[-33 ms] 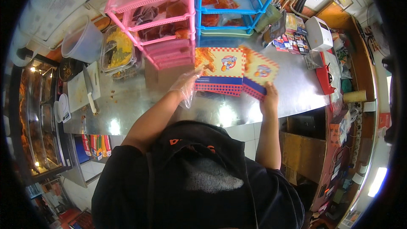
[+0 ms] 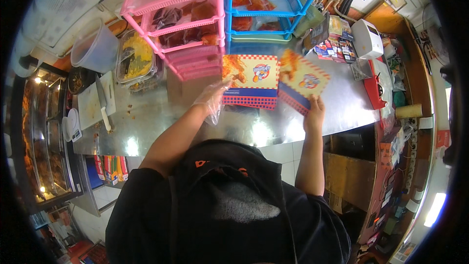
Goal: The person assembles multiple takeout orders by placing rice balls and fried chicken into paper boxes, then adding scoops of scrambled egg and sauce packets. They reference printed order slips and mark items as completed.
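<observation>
My left hand (image 2: 215,100), in a loose clear plastic glove, grips the left edge of a small stack of flat printed food packets (image 2: 251,76). They are cream, with a fried-chicken picture, a blue band and a red checked border; more red checked edges show beneath the top one. My right hand (image 2: 315,110), with no glove, pinches the lower right corner of a single matching packet (image 2: 302,85). That one is tilted and slightly blurred, beside the stack's right edge. Both are over the steel worktop (image 2: 195,132). Whether the packets are paper or card, I cannot tell.
Pink tiered racks (image 2: 185,29) and blue ones (image 2: 268,32) holding bagged food stand behind. To the left are a tray of yellow food (image 2: 137,56), a knife (image 2: 103,105) on a cutting board (image 2: 90,102) and a scale (image 2: 73,123). A white device (image 2: 367,39) stands at right.
The single packet in my right hand has shifted slightly right, away from the stack, and turned a little. The stack in my left hand has moved slightly left.
</observation>
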Motion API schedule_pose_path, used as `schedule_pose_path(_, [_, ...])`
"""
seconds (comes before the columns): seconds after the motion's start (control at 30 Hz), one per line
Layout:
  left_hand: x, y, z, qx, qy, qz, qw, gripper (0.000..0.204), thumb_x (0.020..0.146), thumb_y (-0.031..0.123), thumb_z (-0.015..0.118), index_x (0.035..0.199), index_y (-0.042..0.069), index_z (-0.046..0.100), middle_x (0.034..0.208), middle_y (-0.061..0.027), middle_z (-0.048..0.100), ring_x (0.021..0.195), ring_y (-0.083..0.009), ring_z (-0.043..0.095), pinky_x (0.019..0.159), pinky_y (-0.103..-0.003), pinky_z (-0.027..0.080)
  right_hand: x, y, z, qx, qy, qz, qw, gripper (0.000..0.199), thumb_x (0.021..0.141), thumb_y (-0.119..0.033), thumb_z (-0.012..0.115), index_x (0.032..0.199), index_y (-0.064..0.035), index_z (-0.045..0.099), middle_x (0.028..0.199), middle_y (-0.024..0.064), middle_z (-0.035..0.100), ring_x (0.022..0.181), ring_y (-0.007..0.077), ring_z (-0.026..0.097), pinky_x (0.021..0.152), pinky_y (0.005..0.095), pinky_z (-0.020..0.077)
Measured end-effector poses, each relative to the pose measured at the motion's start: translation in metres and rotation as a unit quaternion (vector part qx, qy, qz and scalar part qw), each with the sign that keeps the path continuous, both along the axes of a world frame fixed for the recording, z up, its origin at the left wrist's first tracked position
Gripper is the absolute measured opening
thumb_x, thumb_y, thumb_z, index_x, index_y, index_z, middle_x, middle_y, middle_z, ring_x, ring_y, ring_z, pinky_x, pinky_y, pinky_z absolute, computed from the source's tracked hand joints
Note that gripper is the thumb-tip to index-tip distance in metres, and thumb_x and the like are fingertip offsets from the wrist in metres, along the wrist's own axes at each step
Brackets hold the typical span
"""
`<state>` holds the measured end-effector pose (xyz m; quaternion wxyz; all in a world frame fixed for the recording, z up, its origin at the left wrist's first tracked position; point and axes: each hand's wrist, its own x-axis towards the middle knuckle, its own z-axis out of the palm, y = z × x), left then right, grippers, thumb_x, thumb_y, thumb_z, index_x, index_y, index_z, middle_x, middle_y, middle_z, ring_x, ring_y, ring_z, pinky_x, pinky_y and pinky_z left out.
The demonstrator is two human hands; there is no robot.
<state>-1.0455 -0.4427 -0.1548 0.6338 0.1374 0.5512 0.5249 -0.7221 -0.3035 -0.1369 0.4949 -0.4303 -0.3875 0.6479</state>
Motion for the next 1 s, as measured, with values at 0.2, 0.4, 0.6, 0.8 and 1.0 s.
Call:
schedule_pose_path(0.2, [-0.011, -0.005, 0.020, 0.125, 0.310, -0.048, 0.941, 0.058, 0.100, 0.038, 0.067, 0.147, 0.009, 0.052, 0.126, -0.0091, 0.067, 0.112, -0.0195, 0.064, 0.094, -0.035, 0.050, -0.018, -0.015, 0.065, 0.565, -0.554, -0.024, 0.611, 0.027, 0.081, -0.007, 0.065, 0.099, -0.0200, 0.079, 0.116, -0.0004, 0.074, 0.113, 0.0226, 0.063, 0.110, 0.0445, 0.0338])
schedule_pose_path(0.4, [0.025, -0.041, 0.094, 0.255, -0.003, 0.151, 0.955, 0.061, 0.098, 0.041, 0.070, 0.141, 0.003, 0.049, 0.121, -0.0075, 0.065, 0.103, -0.0160, 0.066, 0.085, -0.035, 0.055, -0.100, -0.069, 0.097, 0.725, -0.332, 0.044, 0.602, 0.035, 0.082, -0.003, 0.063, 0.109, -0.0190, 0.078, 0.122, 0.0027, 0.072, 0.121, 0.0238, 0.060, 0.114, 0.0500, 0.0310])
schedule_pose_path(0.6, [0.001, -0.085, 0.137, 0.162, 0.369, 0.248, 0.881, 0.032, 0.106, 0.027, 0.058, 0.119, -0.001, 0.064, 0.092, -0.0133, 0.071, 0.080, -0.0237, 0.068, 0.071, -0.038, 0.053, -0.159, -0.090, 0.110, 0.590, -0.255, 0.386, 0.662, 0.059, 0.080, -0.017, 0.069, 0.138, -0.0140, 0.061, 0.144, 0.0097, 0.055, 0.135, 0.0348, 0.050, 0.117, 0.0675, 0.0226])
schedule_pose_path(0.8, [-0.031, -0.149, 0.130, 0.020, 0.699, 0.089, 0.709, 0.029, 0.107, 0.020, 0.051, 0.114, -0.002, 0.069, 0.093, -0.0226, 0.070, 0.079, -0.0342, 0.068, 0.066, -0.047, 0.049, -0.232, -0.127, 0.075, 0.523, -0.388, 0.352, 0.672, 0.062, 0.086, -0.046, 0.072, 0.135, -0.0097, 0.059, 0.144, 0.0175, 0.052, 0.139, 0.0403, 0.042, 0.116, 0.0641, 0.0248])
schedule_pose_path(1.0, [-0.064, -0.218, 0.147, -0.034, 0.696, 0.046, 0.716, 0.042, 0.102, 0.034, 0.059, 0.121, -0.003, 0.067, 0.106, -0.0235, 0.070, 0.092, -0.0343, 0.069, 0.080, -0.043, 0.052, -0.277, -0.097, 0.017, 0.190, -0.179, 0.493, 0.830, 0.047, 0.093, -0.023, 0.069, 0.132, 0.0017, 0.059, 0.105, 0.0194, 0.072, 0.092, 0.0344, 0.070, 0.086, 0.0415, 0.0545])
